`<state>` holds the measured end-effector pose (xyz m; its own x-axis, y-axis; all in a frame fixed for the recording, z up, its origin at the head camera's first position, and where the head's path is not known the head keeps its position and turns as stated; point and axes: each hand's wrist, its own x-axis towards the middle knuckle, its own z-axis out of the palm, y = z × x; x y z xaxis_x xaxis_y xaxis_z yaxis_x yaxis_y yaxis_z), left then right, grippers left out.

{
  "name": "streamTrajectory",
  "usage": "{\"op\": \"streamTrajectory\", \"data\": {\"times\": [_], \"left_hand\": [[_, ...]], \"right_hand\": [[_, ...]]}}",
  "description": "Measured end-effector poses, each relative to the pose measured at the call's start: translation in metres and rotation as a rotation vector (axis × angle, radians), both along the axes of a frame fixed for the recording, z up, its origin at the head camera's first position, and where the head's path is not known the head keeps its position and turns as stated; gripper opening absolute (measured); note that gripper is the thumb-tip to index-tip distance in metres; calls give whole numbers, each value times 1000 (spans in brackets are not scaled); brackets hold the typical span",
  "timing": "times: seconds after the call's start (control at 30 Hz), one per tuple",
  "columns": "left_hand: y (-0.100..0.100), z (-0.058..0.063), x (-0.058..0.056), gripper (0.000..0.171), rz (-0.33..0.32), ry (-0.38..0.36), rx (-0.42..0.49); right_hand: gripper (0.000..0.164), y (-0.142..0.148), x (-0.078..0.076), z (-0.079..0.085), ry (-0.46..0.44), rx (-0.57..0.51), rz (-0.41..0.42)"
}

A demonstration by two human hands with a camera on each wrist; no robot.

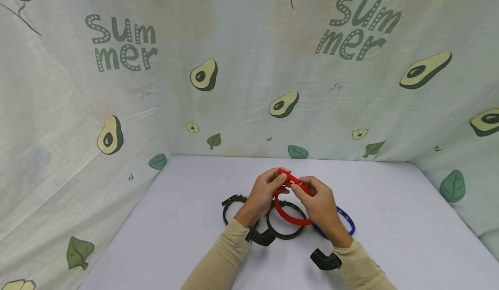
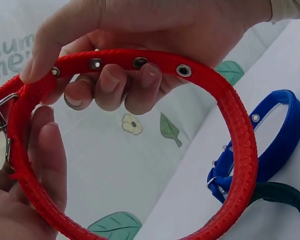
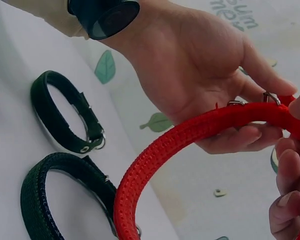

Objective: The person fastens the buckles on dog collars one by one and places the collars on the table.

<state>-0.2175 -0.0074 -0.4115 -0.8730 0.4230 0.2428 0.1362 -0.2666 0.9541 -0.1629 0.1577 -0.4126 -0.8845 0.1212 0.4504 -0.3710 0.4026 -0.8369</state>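
Observation:
A red collar is held up between both hands over the table, its loop hanging below them. My left hand grips it by the metal buckle, fingers under the strap and thumb on top. With thumb and forefinger my right hand pinches the strap close to the buckle; its other fingers curl behind the stretch with metal eyelets. In the right wrist view the left palm faces the camera, and the right fingers show at the edge.
Two dark green collars lie on the white table: one behind the left wrist, the other below the red loop. A blue collar lies beside the right wrist. A printed avocado cloth hangs behind the table.

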Motion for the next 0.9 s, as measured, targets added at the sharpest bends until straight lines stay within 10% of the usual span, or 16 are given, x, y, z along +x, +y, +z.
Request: {"op": "streamTrajectory", "data": {"times": [0.43,0.9], "left_hand": [[-4,-2,-4,39,-12,-108,95],[2,-8,-2,36,-62,-46,-61]], "right_hand": [[18,0,-2,-9,0,-10,-26],[17,2,-2,-7,-65,-184,12]]}}
